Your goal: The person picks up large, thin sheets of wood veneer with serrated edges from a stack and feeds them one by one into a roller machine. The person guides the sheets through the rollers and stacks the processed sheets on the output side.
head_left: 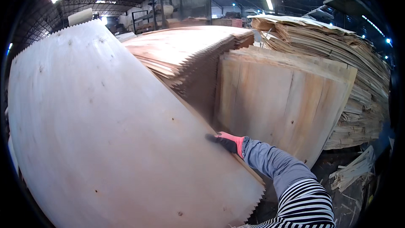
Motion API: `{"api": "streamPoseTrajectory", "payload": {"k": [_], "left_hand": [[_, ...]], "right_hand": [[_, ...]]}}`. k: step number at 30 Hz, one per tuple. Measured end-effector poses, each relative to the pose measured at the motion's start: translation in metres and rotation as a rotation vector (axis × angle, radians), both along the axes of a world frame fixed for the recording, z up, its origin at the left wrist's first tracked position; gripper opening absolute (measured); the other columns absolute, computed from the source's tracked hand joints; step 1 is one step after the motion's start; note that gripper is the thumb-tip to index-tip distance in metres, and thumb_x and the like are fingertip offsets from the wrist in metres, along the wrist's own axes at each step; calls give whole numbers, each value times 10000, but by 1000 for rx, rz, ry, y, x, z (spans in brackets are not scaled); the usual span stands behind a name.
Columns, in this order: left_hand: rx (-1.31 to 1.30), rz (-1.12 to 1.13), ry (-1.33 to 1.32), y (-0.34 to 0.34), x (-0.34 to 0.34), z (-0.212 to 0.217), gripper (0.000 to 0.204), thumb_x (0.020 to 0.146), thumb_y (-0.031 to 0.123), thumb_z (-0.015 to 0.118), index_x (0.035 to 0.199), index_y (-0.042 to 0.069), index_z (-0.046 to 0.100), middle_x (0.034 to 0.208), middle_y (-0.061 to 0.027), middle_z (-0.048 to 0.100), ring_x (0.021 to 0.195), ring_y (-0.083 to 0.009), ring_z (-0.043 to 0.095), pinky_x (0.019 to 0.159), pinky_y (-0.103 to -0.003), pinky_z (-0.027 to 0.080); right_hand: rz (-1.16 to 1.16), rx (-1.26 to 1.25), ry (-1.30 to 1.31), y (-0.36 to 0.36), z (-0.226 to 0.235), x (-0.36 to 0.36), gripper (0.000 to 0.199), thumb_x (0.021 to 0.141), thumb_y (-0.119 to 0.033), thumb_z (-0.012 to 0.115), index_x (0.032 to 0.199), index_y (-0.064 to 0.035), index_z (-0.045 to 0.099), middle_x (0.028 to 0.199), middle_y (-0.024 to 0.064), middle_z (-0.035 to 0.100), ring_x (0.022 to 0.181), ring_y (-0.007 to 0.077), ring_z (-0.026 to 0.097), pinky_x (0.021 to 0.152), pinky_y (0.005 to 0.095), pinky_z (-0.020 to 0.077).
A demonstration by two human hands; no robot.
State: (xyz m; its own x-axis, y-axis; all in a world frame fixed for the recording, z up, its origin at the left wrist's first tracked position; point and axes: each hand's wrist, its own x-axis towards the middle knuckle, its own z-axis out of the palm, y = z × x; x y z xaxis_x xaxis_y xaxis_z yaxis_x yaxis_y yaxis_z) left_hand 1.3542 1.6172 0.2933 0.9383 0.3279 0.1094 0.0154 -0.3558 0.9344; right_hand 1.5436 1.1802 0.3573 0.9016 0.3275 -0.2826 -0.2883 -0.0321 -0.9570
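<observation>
A large pale wood veneer sheet [114,122] with saw-toothed ends fills the left and middle of the view, tilted up on a slant. My right hand [228,142], in a pink and black glove, closes on its right edge. The dark fingertips lie against the face of the sheet, and part of the grip is hidden behind the edge. Close under that edge, more sheet edges [252,172] show. My left hand is out of view.
Behind stands a tall stack of reddish veneer [198,52] with jagged edges. Several brownish sheets [282,101] lean upright right of it. A high pile of rough veneer [358,84] rises at the far right. Broken veneer scraps [354,171] lie on the floor at the lower right.
</observation>
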Motion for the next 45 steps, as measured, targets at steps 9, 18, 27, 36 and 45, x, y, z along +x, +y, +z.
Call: {"api": "streamPoseTrajectory", "payload": {"k": [9,18,27,36,45], "left_hand": [[-139,-134,-63,-27,-31,5,615,787,425,488,1236,17,388,1236,-172,434,1146,-276,404,915,-380,386],[-231,-525,-130,-113,-81,1,625,802,447,447,1240,7,380,1233,-168,439,1134,-268,416,913,-369,387],[-212,-1219,-74,-353,-182,16,639,817,470,406,1244,-4,372,1231,-164,443,1123,-260,428,911,-359,389],[-183,-1849,19,-622,-385,41,657,831,492,366,1249,-15,364,1229,-161,448,1111,-252,440,909,-349,390],[-209,-2173,80,-890,-547,22,677,846,514,325,1253,-26,355,1227,-157,452,1099,-244,452,907,-339,391]], "right_hand": [[-211,-27,-65,-25,28,-89,276,809,-223,585,993,-23,538,859,40,568,767,126,562,622,282,489],[-440,-100,-274,-89,56,-289,482,763,-360,647,1074,-2,562,940,5,559,822,79,493,782,219,380],[-857,-246,-835,-257,-17,-586,318,815,-289,589,953,-3,591,837,-16,583,773,74,492,685,250,402],[-1677,-562,-709,-278,13,-981,530,760,-500,598,978,-18,569,734,-32,505,711,64,443,609,235,375],[-2277,-580,-269,-331,-18,-1204,416,819,-382,564,1006,-10,561,792,3,561,718,55,490,610,232,410]]}}
